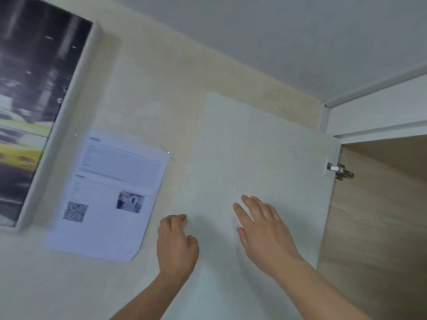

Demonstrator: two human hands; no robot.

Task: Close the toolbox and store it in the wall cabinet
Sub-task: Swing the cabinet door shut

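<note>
Both our bare forearms reach up into view. Our left hand (pixel 176 244) has its fingers curled over the outer edge of the open white cabinet door (pixel 254 162), while our right hand (pixel 265 229) lies spread and flat against the door's face, holding nothing. That door is swung wide against the cream wall, hung on a metal hinge (pixel 339 170) at the light wood-lined wall cabinet (pixel 374 215), whose interior shows at right. Left of the door hangs a white printed sheet with a QR code (pixel 111 192), and beyond it a white-framed street picture (pixel 34 107). We cannot see the toolbox anywhere.
</note>
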